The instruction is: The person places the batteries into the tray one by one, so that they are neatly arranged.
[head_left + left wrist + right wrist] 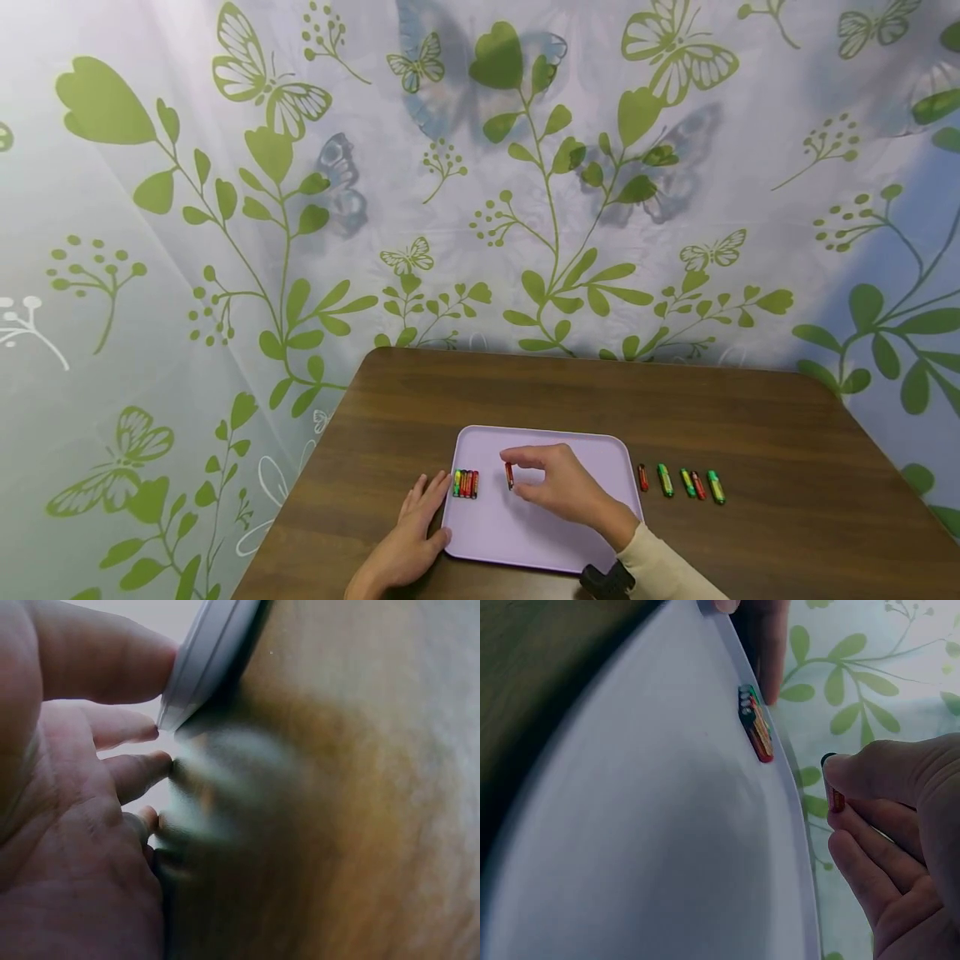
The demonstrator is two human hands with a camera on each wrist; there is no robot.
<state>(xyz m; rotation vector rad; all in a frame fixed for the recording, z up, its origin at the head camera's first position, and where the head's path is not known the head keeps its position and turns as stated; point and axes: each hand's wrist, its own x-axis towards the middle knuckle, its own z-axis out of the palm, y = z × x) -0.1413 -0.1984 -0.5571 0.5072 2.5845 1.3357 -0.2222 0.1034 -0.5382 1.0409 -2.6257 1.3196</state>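
A lilac tray [525,537] lies on the brown table. Between thumb and fingertips, my right hand [562,483] pinches a small red battery [509,476] above the tray; the right wrist view also shows this battery [835,791] held upright. Several batteries [466,484], green and red, lie side by side along the tray's left edge. My left hand [408,533] rests at that same edge with its fingers extended. In the left wrist view, its thumb touches the tray's rim [206,664].
To the right of the tray, several loose batteries lie on the table, among them a red one [643,477] and a green one [716,487]. A curtain [450,208] printed with leaves and butterflies hangs behind the table [585,392].
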